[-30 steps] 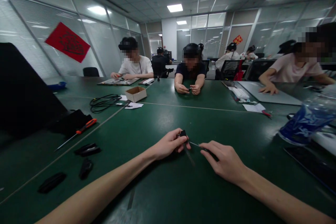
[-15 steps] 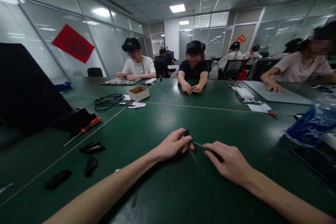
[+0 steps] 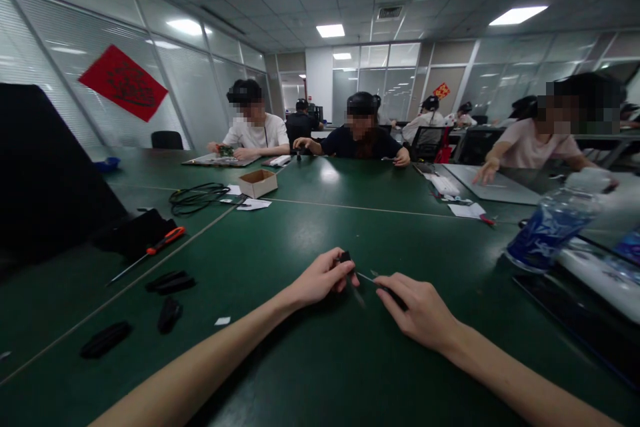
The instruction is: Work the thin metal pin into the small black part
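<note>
My left hand (image 3: 320,278) rests on the green table (image 3: 310,227) with its fingers pinched round a small black part (image 3: 345,257). My right hand (image 3: 417,310) lies just to the right, closed on a thin screwdriver (image 3: 383,283) with a dark handle. The metal tip of that tool points left and meets the black part. Both forearms stretch in from the bottom of the view.
Several black pieces (image 3: 167,282) and an orange-handled screwdriver (image 3: 165,240) lie to the left, near a black bag (image 3: 135,230). A cardboard box (image 3: 258,182) and black cable (image 3: 197,195) sit farther back. A water bottle (image 3: 550,223) stands at right. Other people sit across the table.
My hands keep their grip and hardly move. The person opposite has spread both arms apart on the table. The view has shifted slightly.
</note>
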`<action>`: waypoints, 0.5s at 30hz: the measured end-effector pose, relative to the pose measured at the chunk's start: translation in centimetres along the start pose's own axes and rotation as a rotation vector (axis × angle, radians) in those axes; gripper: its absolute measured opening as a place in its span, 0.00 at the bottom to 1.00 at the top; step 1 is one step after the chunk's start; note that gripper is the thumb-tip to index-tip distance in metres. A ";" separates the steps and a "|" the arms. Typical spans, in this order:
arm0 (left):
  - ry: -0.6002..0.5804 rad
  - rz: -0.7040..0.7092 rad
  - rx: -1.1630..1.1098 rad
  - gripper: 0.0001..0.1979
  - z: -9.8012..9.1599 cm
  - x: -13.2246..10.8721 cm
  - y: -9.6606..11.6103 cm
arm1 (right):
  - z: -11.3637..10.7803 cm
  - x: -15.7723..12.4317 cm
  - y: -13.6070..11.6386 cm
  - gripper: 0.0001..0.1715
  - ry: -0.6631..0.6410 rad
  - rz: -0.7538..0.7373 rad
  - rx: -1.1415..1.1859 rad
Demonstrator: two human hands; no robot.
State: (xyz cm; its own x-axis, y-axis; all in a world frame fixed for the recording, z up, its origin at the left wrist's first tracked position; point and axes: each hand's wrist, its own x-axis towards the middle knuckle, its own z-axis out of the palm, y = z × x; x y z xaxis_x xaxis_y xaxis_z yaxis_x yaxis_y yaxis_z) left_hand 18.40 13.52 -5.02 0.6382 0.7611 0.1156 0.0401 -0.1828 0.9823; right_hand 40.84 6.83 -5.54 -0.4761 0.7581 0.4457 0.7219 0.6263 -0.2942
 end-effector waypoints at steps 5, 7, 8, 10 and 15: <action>-0.028 0.014 -0.051 0.18 0.1 -0.5 0.4 | -0.1 -0.4 -0.8 0.14 0.021 -0.007 0.027; -0.054 0.013 -0.084 0.18 0.1 -0.8 0.5 | -0.1 -0.5 -1.0 0.14 0.029 -0.020 0.025; -0.061 0.014 -0.100 0.18 0.0 -0.9 0.6 | -0.1 -0.5 -1.1 0.14 0.033 -0.021 0.018; -0.066 0.017 -0.127 0.18 0.0 -1.0 0.5 | -0.1 -0.5 -1.1 0.14 0.041 -0.018 0.002; -0.078 -0.004 -0.175 0.20 -0.1 -0.8 0.3 | -0.1 -0.5 -0.9 0.15 0.047 -0.024 0.002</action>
State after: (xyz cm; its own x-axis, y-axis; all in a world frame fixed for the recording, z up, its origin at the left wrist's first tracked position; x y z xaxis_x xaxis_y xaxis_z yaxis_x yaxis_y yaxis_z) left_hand 17.82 12.86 -4.78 0.6961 0.7100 0.1063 -0.0869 -0.0637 0.9942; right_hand 40.40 5.88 -5.41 -0.4690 0.7335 0.4920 0.7093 0.6447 -0.2850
